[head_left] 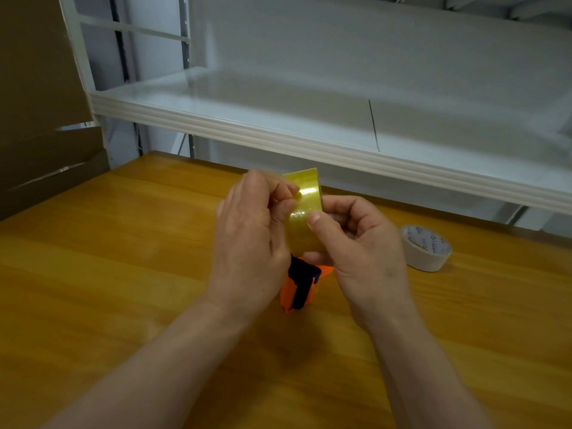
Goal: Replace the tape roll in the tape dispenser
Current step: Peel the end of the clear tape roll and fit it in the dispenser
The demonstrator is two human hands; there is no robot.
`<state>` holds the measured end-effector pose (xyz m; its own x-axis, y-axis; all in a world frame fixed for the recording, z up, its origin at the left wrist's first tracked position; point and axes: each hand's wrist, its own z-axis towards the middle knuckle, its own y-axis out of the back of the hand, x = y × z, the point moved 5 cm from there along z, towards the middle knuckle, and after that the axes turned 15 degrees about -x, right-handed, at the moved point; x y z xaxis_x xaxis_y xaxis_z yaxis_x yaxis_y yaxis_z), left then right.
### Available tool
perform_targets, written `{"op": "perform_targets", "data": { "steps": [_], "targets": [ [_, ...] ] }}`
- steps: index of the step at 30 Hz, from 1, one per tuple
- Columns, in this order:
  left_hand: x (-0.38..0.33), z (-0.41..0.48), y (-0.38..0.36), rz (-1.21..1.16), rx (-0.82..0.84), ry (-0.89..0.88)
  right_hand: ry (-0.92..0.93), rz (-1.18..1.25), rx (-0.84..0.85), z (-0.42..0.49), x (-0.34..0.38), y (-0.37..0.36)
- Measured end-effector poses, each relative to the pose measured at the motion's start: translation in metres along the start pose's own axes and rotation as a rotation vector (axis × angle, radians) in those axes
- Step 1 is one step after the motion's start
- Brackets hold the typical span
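A yellowish clear tape roll (301, 212) is held upright above the wooden table, between both hands. My left hand (250, 239) curls around its left side, fingertips picking at the roll's outer face near the top. My right hand (359, 246) grips its right side, thumb pressed on the outer face. Below the roll, the orange tape dispenser (298, 284) with a dark blue part stands on the table, partly hidden by both hands. A white tape roll (426, 247) lies flat on the table to the right.
The wooden table (123, 258) fills the foreground. A white metal shelf (278, 131) overhangs its far edge. Brown cardboard (40, 119) stands at the far left.
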<state>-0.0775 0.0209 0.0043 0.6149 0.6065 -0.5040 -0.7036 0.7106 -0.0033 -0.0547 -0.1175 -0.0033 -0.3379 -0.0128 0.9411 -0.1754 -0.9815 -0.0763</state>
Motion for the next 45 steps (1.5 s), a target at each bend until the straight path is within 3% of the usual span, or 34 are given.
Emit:
{"op": "perform_targets", "data": {
  "steps": [13, 21, 33, 45],
  "targets": [
    [0.0046, 0.0045, -0.001, -0.131, 0.071, 0.227, 0.019, -0.062, 0.015, 0.0003, -0.0013, 0.0009],
    [0.0039, 0.0063, 0.0009, -0.159, 0.041, 0.192, -0.017, -0.066, 0.068, -0.0001, 0.0002, 0.0013],
    [0.0074, 0.0069, -0.0015, -0.221, 0.059, 0.333, -0.022, -0.056, 0.058, 0.0007, 0.0005, 0.004],
    [-0.0006, 0.0062, 0.0033, -0.214, -0.025, 0.207, -0.019, -0.029, 0.065, -0.0004, 0.0041, 0.0012]
  ]
}}
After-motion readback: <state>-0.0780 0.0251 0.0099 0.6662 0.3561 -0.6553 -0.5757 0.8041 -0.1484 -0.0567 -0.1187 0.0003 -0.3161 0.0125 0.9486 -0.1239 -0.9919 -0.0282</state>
